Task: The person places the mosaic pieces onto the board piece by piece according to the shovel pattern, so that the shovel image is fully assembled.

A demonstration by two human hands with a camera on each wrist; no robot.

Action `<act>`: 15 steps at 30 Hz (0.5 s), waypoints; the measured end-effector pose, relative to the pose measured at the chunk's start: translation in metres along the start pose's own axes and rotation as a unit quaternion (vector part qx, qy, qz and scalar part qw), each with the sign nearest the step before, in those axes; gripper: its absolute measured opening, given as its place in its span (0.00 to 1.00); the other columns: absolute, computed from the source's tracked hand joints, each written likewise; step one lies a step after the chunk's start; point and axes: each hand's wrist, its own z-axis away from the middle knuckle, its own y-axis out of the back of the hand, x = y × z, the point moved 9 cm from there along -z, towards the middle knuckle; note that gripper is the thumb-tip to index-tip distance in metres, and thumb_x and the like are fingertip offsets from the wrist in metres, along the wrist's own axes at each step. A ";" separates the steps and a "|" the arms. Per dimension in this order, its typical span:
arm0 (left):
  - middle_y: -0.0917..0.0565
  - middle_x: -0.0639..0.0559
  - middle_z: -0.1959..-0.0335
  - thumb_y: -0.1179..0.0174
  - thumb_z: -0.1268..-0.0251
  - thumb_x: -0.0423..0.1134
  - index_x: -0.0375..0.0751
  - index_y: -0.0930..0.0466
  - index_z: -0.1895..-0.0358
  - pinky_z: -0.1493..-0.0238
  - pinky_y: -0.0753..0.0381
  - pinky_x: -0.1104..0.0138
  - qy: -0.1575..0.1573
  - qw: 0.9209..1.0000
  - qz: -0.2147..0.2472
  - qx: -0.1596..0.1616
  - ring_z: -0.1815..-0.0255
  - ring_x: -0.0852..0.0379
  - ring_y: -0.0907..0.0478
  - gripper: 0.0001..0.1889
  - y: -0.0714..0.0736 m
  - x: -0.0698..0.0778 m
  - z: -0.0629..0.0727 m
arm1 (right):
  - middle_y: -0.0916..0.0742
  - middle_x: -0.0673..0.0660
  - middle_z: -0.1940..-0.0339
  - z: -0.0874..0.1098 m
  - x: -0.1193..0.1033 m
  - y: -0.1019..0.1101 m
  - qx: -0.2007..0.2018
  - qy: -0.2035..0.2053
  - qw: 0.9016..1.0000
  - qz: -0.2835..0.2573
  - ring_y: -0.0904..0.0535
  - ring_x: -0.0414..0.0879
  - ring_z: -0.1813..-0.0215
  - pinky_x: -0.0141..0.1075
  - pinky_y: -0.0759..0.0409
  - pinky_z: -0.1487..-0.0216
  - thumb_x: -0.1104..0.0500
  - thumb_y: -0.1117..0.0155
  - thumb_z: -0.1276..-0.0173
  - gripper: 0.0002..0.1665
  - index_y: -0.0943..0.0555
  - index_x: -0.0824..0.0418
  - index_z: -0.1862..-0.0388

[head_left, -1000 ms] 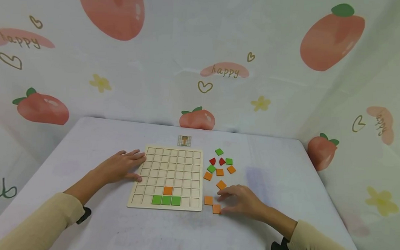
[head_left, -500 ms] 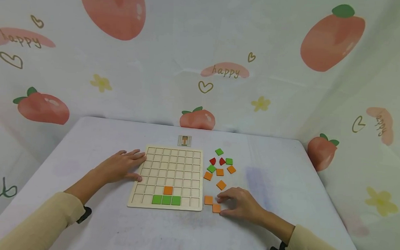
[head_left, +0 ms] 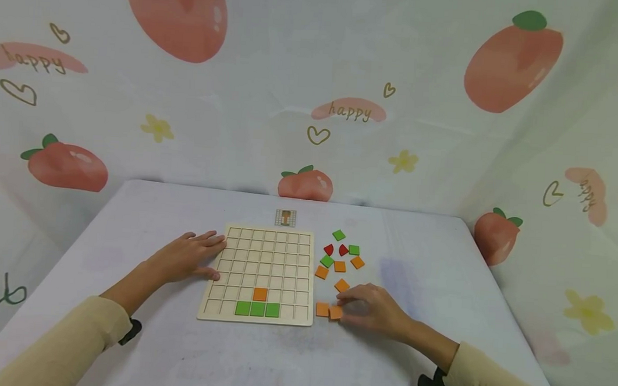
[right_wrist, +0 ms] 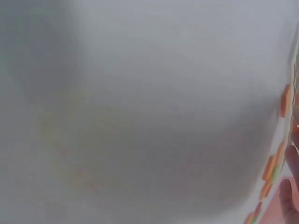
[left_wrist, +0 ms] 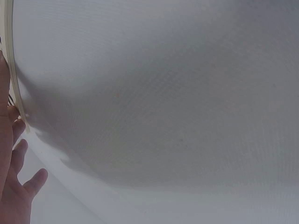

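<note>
A pale wooden grid board (head_left: pixel 261 252) lies on the table. In its bottom row sit several green square tiles (head_left: pixel 257 309), with an orange tile (head_left: pixel 260 294) in the row above. My left hand (head_left: pixel 190 257) rests with spread fingers along the board's left edge; the left wrist view shows those fingers (left_wrist: pixel 18 156) beside the rim. Right of the board, my right hand (head_left: pixel 373 310) pinches an orange square tile (head_left: pixel 336 313) between thumb and forefinger. That tile overlaps the corner of another orange tile (head_left: pixel 322 310) in the head view. The right wrist view shows only fingertips at its edge.
Loose orange tiles (head_left: pixel 339 266), green tiles (head_left: pixel 339 235) and small red wedge pieces (head_left: pixel 343 250) are scattered right of the board. A small pattern card (head_left: pixel 285 218) lies behind it. A printed cloth backdrop (head_left: pixel 238 142) stands behind the table (head_left: pixel 422 240).
The right hand's fingers have closed on the front orange tile, which has shifted away from the person, beside its neighbour. The left hand and the board stay where they were.
</note>
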 end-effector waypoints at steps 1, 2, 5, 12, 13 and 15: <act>0.26 0.39 0.32 0.38 0.38 0.62 0.34 0.27 0.32 0.41 0.27 0.42 0.001 1.000 0.000 -0.001 0.31 0.37 0.31 0.40 0.000 0.000 0.000 | 0.10 0.45 0.57 -0.002 -0.001 0.001 0.004 0.005 1.000 0.001 0.16 0.38 0.55 0.38 0.21 0.53 0.58 0.20 0.44 0.22 0.14 0.60 0.50; 0.26 0.39 0.32 0.38 0.38 0.62 0.34 0.28 0.32 0.41 0.27 0.42 0.002 1.000 -0.001 -0.002 0.31 0.37 0.31 0.40 -0.001 -0.001 0.000 | 0.10 0.45 0.57 -0.005 -0.002 0.002 0.006 0.007 1.000 0.002 0.16 0.39 0.54 0.38 0.21 0.53 0.58 0.20 0.44 0.22 0.14 0.60 0.50; 0.26 0.39 0.32 0.39 0.38 0.62 0.34 0.28 0.32 0.41 0.27 0.42 0.002 1.000 -0.004 -0.003 0.31 0.38 0.31 0.40 -0.003 -0.002 0.000 | 0.10 0.46 0.57 -0.014 -0.004 0.003 0.010 0.003 1.000 0.001 0.16 0.40 0.54 0.39 0.20 0.52 0.58 0.20 0.44 0.23 0.15 0.61 0.49; 0.26 0.40 0.32 0.39 0.38 0.63 0.34 0.28 0.32 0.41 0.27 0.42 -0.001 1.000 -0.010 -0.001 0.31 0.38 0.30 0.41 -0.004 -0.003 0.000 | 0.10 0.48 0.57 -0.040 -0.007 -0.003 0.016 0.000 1.000 -0.018 0.15 0.41 0.54 0.38 0.18 0.53 0.58 0.21 0.43 0.22 0.15 0.62 0.49; 0.26 0.40 0.32 0.39 0.38 0.63 0.34 0.28 0.32 0.41 0.27 0.42 -0.001 1.000 -0.010 -0.001 0.31 0.38 0.30 0.41 -0.004 -0.002 0.000 | 0.10 0.48 0.57 -0.043 -0.009 -0.003 0.016 0.001 1.000 -0.021 0.15 0.41 0.54 0.39 0.18 0.52 0.58 0.21 0.43 0.22 0.15 0.62 0.49; 0.26 0.40 0.32 0.39 0.38 0.63 0.34 0.28 0.32 0.41 0.27 0.42 -0.001 1.000 -0.008 -0.001 0.31 0.38 0.30 0.41 -0.004 -0.003 -0.001 | 0.10 0.48 0.56 -0.051 -0.012 -0.005 0.016 0.004 1.000 -0.026 0.15 0.41 0.52 0.40 0.19 0.50 0.58 0.22 0.42 0.22 0.15 0.62 0.49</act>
